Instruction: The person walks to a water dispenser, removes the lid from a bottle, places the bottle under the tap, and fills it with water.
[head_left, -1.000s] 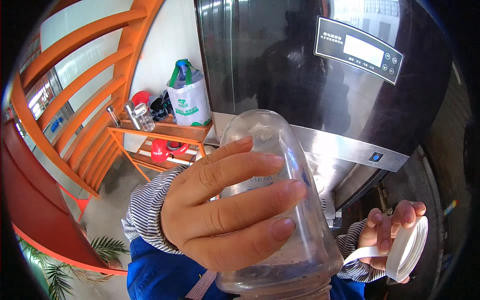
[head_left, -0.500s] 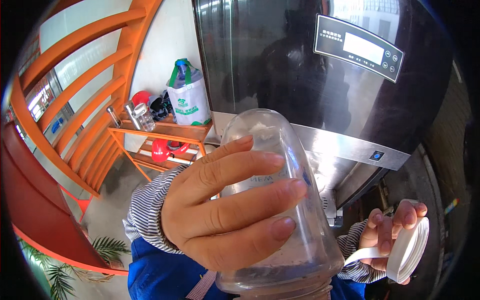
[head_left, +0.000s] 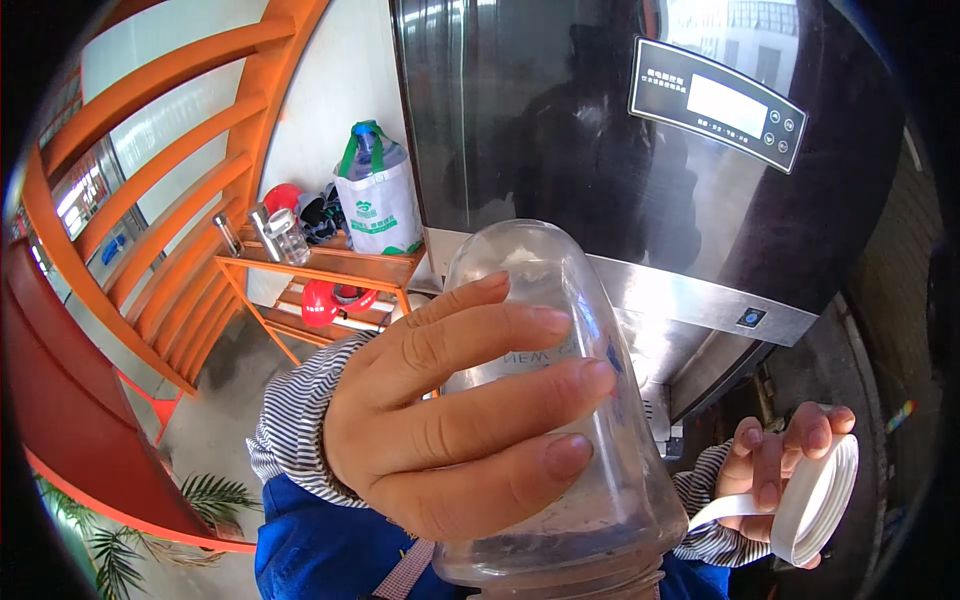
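A large clear plastic bottle (head_left: 540, 265) is upside down in front of me, its threaded neck at the lower edge. My left hand (head_left: 460, 400) wraps around its side, four fingers spread across the wall; the thumb is hidden. Some moisture or residue clings inside the bottle. At the lower right my right hand (head_left: 780, 460) grips a white screw lid (head_left: 818, 505) by its edge. The lid's threaded inner side faces right, and a white strap runs from it toward the bottle. Striped cuffs cover both wrists.
Ahead stands a dark water dispenser (head_left: 530, 120) with a control panel (head_left: 715, 105) and a metal tray recess. To the left, an orange rack (head_left: 330, 262) bears cups, a bag (head_left: 380, 205) and red helmets, beside orange slats (head_left: 165, 145). A plant (head_left: 215, 500) is lower left.
The dispenser and panel sit slightly lower in view, a small shift of the head. Both hands keep their hold on the bottle and lid, with hardly any movement.
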